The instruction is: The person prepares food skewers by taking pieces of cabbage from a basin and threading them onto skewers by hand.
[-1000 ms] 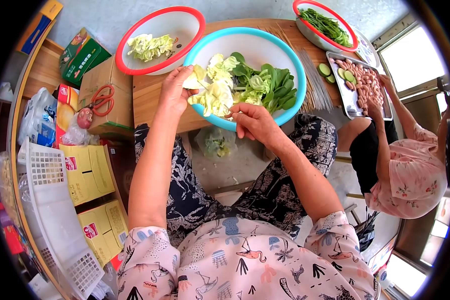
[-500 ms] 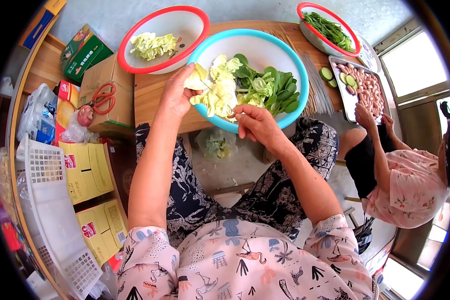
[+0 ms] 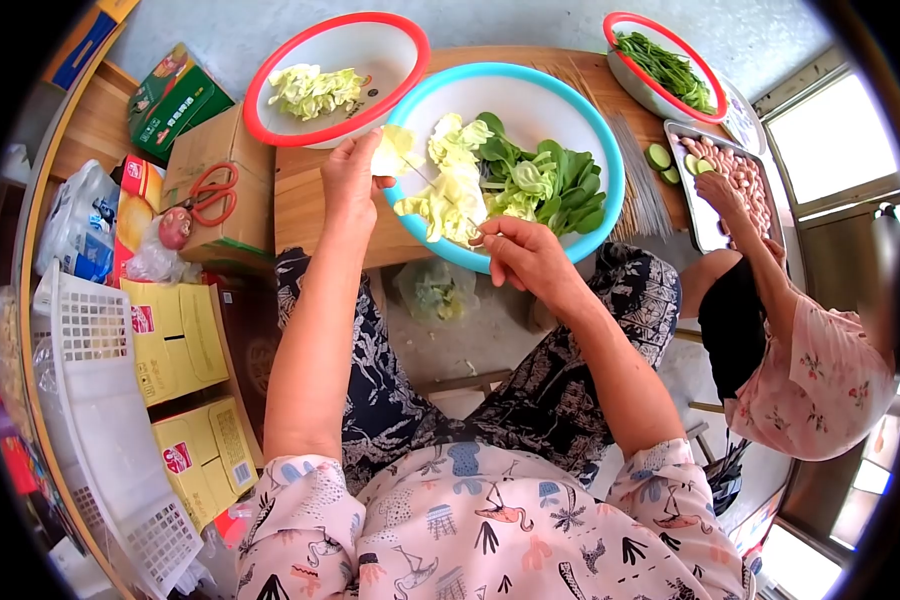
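My left hand (image 3: 350, 178) is closed on a pale yellow cabbage leaf (image 3: 397, 150) at the left rim of a blue-rimmed white basin (image 3: 615, 150). A thin skewer (image 3: 423, 175) runs from that leaf down to more cabbage leaves (image 3: 448, 204) over the basin. My right hand (image 3: 528, 258) pinches the skewer's lower end at the basin's near rim. Dark green leafy vegetables (image 3: 572, 182) lie in the basin's right half, with loose cabbage beside them.
A red-rimmed basin (image 3: 422, 50) with cabbage leaves stands back left. Loose skewers (image 3: 642, 190) lie right of my basin. Another person's hand (image 3: 720, 195) is over a metal tray (image 3: 708, 232) of small pinkish pieces. Scissors (image 3: 213, 193) and boxes are at left.
My left hand has moved slightly left with the cabbage leaf. My right hand has shifted slightly right and down. The other person's hand has moved up over the tray.
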`<state>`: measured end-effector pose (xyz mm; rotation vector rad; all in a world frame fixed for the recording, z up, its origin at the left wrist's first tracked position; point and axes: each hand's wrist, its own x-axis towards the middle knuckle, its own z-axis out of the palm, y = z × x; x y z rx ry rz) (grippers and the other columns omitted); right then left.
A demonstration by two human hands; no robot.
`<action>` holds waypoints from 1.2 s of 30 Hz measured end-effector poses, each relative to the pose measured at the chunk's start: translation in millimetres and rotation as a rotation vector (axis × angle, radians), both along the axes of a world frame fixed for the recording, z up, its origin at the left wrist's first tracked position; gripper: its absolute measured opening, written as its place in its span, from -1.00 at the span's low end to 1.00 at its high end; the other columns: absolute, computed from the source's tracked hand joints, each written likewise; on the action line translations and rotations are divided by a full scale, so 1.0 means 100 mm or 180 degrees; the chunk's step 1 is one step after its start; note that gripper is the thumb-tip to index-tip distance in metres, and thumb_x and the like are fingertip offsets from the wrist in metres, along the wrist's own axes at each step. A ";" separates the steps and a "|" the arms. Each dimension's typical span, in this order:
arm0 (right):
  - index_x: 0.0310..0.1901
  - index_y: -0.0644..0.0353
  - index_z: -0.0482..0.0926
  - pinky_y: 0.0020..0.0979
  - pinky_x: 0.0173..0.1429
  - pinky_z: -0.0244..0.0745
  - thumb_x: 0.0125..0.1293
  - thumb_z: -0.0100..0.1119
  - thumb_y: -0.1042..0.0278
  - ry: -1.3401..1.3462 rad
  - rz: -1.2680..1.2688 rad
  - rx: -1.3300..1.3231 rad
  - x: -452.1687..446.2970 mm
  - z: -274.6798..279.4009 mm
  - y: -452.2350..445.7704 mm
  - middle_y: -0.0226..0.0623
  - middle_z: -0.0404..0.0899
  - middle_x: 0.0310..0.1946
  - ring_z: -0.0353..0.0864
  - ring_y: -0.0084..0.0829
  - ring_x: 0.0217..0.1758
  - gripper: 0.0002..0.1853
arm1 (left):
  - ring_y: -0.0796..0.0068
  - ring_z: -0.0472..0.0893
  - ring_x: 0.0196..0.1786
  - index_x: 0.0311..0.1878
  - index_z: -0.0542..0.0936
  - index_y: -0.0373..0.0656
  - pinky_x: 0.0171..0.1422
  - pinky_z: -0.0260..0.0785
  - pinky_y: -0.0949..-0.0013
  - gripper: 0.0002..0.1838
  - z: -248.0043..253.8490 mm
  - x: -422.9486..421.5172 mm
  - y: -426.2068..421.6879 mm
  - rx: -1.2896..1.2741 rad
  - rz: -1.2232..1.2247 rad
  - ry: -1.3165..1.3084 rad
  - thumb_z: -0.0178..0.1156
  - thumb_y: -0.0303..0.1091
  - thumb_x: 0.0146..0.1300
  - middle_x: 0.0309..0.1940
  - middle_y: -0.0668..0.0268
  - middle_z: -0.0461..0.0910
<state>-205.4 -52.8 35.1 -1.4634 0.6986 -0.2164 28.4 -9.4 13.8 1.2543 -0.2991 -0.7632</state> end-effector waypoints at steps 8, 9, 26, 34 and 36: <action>-0.21 0.24 0.53 -0.67 -0.63 0.05 0.37 -0.06 0.36 -0.0257 -0.0086 0.0021 -0.03 0.03 0.01 -0.48 0.41 -0.70 0.21 -0.76 -0.72 -0.81 | 0.60 0.59 -0.34 -0.20 0.57 -0.10 -0.46 0.44 0.52 -0.79 0.02 -0.01 0.01 0.0096 -0.0148 -0.0101 0.20 -0.19 0.22 -0.29 0.37 0.62; -0.20 0.24 0.53 -0.67 -0.63 0.05 0.38 -0.06 0.36 -0.0211 -0.0120 0.0109 -0.03 0.04 0.00 -0.48 0.41 -0.70 0.21 -0.76 -0.72 -0.81 | 0.59 0.59 -0.39 -0.25 0.57 -0.15 -0.49 0.45 0.51 -0.81 0.03 -0.03 0.00 -0.0008 -0.0167 -0.0105 0.20 -0.23 0.21 -0.34 0.34 0.61; -0.21 0.28 0.55 -0.68 -0.66 0.03 0.37 -0.05 0.37 -0.0221 0.0027 0.0392 -0.05 0.01 0.01 -0.47 0.41 -0.72 0.20 -0.76 -0.75 -0.80 | 0.63 0.56 -0.51 -0.38 0.57 -0.24 -0.57 0.46 0.53 -0.82 0.08 -0.06 -0.01 0.0025 -0.0030 -0.0537 0.19 -0.31 0.22 -0.46 0.35 0.59; -0.23 0.21 0.56 -0.63 -0.68 0.01 0.34 -0.05 0.32 -0.0136 0.0041 0.0328 -0.04 0.00 0.01 -0.49 0.39 -0.76 0.18 -0.75 -0.77 -0.80 | 0.66 0.54 -0.54 -0.45 0.54 -0.23 -0.58 0.45 0.53 -0.79 0.05 -0.06 -0.03 -0.0075 -0.0129 -0.0776 0.19 -0.31 0.23 -0.53 0.36 0.57; -0.23 0.21 0.56 -0.63 -0.68 0.01 0.34 -0.05 0.32 -0.0125 0.0042 0.0333 -0.04 0.01 0.01 -0.49 0.39 -0.76 0.18 -0.75 -0.77 -0.80 | 0.65 0.54 -0.54 -0.45 0.54 -0.24 -0.58 0.45 0.52 -0.79 0.06 -0.06 -0.03 -0.0032 -0.0125 -0.0775 0.19 -0.32 0.23 -0.52 0.36 0.57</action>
